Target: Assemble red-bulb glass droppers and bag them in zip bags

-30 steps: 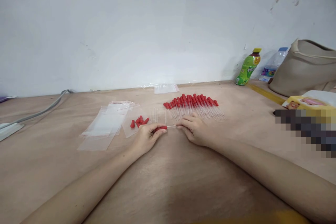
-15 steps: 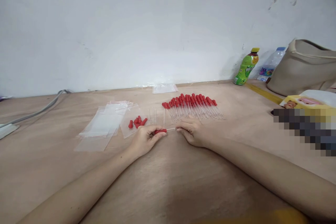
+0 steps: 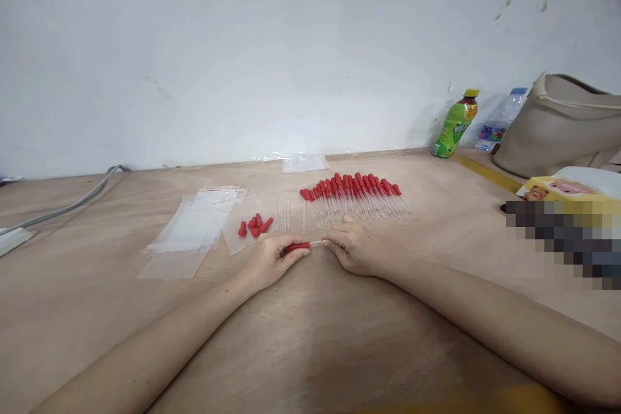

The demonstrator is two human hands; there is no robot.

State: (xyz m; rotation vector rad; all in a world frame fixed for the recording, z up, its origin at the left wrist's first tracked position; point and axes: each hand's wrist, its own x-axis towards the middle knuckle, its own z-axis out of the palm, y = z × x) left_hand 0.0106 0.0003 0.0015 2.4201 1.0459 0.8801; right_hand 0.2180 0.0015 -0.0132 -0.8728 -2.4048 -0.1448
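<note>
My left hand [image 3: 272, 260] is closed on a red rubber bulb [image 3: 298, 246]. A thin clear tube [image 3: 316, 243] runs from the bulb's open end into the fingers of my right hand [image 3: 352, 249], which pinch it. Behind my right hand, several tubes with red bulbs [image 3: 359, 186] lie in a row. Loose red bulbs [image 3: 255, 225] rest on a clear bag [image 3: 235, 242] behind my left hand. Several bare clear tubes [image 3: 286, 215] lie between the bag and the row.
Clear zip bags [image 3: 189, 226] are stacked at the left, near a grey cable [image 3: 87, 192]. Another bag [image 3: 305, 163] lies by the wall. At the right stand a green bottle [image 3: 455, 126], a clear bottle [image 3: 502, 119] and a beige bag [image 3: 557, 126], with a yellow packet [image 3: 565, 189] in front.
My right hand has shifted slightly left, towards the red bulb, and less of the clear tube shows between my hands. Both hands have come slightly nearer the viewer.
</note>
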